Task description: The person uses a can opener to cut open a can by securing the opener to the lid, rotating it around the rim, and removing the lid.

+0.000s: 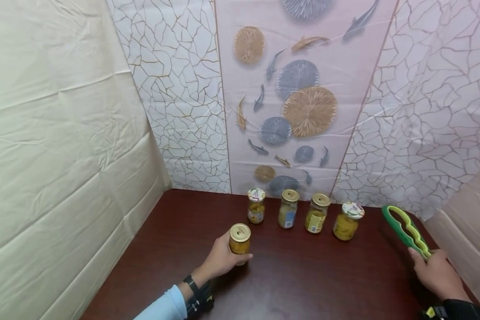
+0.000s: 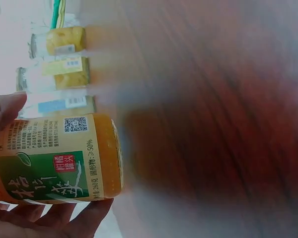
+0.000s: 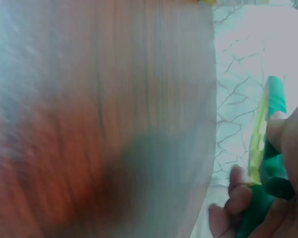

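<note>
My left hand point(image 1: 222, 257) grips a glass jar point(image 1: 240, 240) with a gold lid, thumb on one side and fingers round the other. In the left wrist view that jar point(image 2: 54, 158) shows orange contents and a green and cream label; its base appears raised off the table, with a dark shadow beyond it. At the far right, my right hand point(image 1: 440, 273) holds a green jar opener point(image 1: 404, 229) with a wavy lime inner edge. The right wrist view shows the opener point(image 3: 275, 99) edge-on, the thumb and fingers round its handle.
Along the back of the dark table point(image 1: 312, 280) stand a jar with a patterned lid point(image 1: 256, 206), two gold-lidded jars, one pale point(image 1: 288, 209) and one yellow-labelled point(image 1: 317, 213), and a squat jar point(image 1: 347, 221). Patterned cloth point(image 1: 192, 89) hangs behind; cream cloth point(image 1: 64, 155) lines the left.
</note>
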`<state>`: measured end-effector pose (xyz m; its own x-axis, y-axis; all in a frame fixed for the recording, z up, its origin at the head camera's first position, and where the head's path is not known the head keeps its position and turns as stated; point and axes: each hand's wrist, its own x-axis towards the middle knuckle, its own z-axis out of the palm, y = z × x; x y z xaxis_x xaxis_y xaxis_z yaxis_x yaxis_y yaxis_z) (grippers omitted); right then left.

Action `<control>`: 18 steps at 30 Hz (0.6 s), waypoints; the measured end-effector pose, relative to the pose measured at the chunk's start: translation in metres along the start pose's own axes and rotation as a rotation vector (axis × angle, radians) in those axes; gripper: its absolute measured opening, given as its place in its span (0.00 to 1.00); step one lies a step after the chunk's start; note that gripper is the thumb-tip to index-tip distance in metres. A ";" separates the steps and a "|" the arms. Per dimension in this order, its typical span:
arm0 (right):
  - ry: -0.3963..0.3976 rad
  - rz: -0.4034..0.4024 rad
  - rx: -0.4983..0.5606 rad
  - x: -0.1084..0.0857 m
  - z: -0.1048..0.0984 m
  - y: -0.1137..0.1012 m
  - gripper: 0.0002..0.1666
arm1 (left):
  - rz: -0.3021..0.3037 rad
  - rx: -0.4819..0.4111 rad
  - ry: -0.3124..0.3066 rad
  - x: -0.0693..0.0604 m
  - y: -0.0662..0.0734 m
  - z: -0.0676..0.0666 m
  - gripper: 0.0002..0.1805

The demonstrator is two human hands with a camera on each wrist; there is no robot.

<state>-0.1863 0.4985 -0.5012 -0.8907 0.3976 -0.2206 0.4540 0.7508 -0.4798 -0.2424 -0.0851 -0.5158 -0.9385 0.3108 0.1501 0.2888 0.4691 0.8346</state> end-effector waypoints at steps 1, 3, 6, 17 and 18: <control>0.013 0.012 0.031 -0.002 0.001 -0.001 0.54 | -0.002 -0.002 -0.006 -0.002 0.001 -0.001 0.40; 0.042 0.031 0.088 -0.006 0.003 -0.004 0.56 | -0.007 -0.008 -0.015 -0.007 0.003 -0.003 0.40; 0.109 0.012 0.163 -0.016 0.002 -0.013 0.59 | 0.000 -0.008 -0.020 -0.016 0.007 -0.002 0.40; 0.285 -0.137 0.108 -0.064 -0.011 -0.066 0.34 | 0.031 -0.030 -0.016 -0.030 0.018 -0.001 0.40; 0.279 -0.142 0.083 -0.068 -0.012 -0.070 0.34 | 0.026 -0.031 -0.014 -0.030 0.019 -0.002 0.40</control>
<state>-0.1572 0.4251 -0.4423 -0.8983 0.4303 0.0894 0.3122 0.7679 -0.5593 -0.2092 -0.0866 -0.5033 -0.9279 0.3345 0.1649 0.3071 0.4346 0.8466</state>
